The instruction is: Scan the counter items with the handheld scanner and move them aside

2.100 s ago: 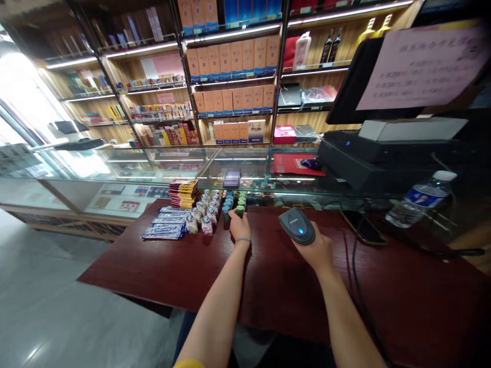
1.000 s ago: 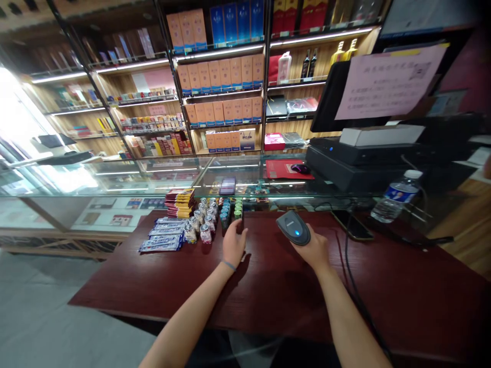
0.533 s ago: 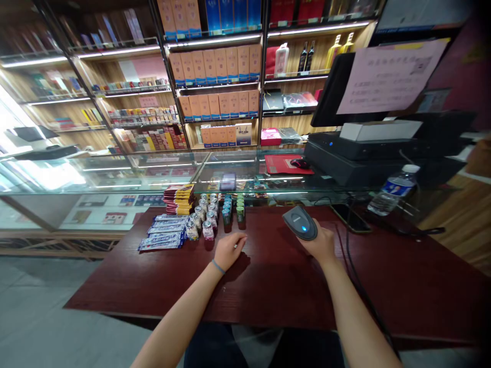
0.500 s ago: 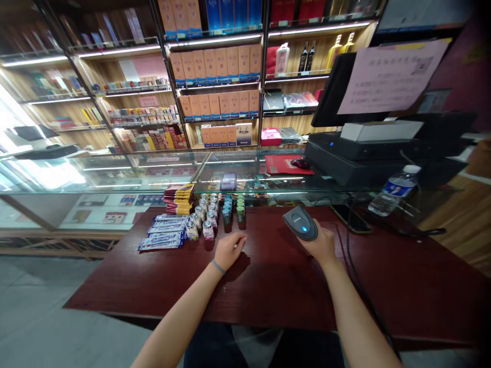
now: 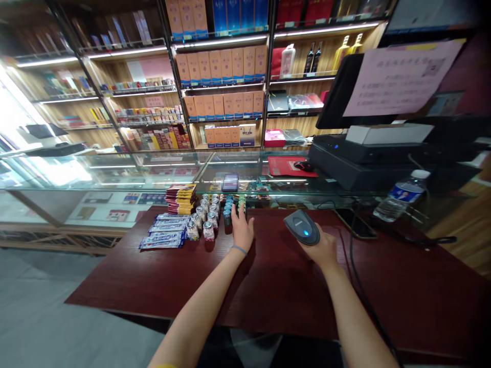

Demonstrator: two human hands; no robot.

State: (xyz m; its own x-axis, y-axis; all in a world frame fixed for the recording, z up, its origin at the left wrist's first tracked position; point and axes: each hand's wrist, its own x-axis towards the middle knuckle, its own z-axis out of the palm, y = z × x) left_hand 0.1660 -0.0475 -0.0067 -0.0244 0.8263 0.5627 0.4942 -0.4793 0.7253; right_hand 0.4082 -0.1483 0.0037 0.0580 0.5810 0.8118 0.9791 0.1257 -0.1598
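My left hand (image 5: 242, 234) reaches over the wooden desk with its fingers spread. Its fingertips are at the row of small green cylinders (image 5: 242, 200) and hide part of it; I cannot tell whether they touch. Just left of those fingers runs a row of blue cylinders (image 5: 227, 210). Wrapped round the handle of a dark barcode scanner (image 5: 302, 227) is my right hand (image 5: 327, 249); the scanner's head points left and a blue light glows on it. Farther left stand small jars with silvery lids (image 5: 209, 230), beside blue-and-white sachets (image 5: 164, 232) and a stack of red-and-yellow packets (image 5: 181, 199).
A glass display counter (image 5: 172, 174) borders the desk (image 5: 153, 281) at the back. On the right are a phone (image 5: 356, 223), a water bottle (image 5: 401, 197), a black cable (image 5: 356, 271) and a monitor (image 5: 337, 97) with a paper sheet taped on it.
My left hand has moved forward and slightly right from the bare desk to the green cylinders, and its curled fingers have spread. My right hand still holds the scanner in nearly the same place.
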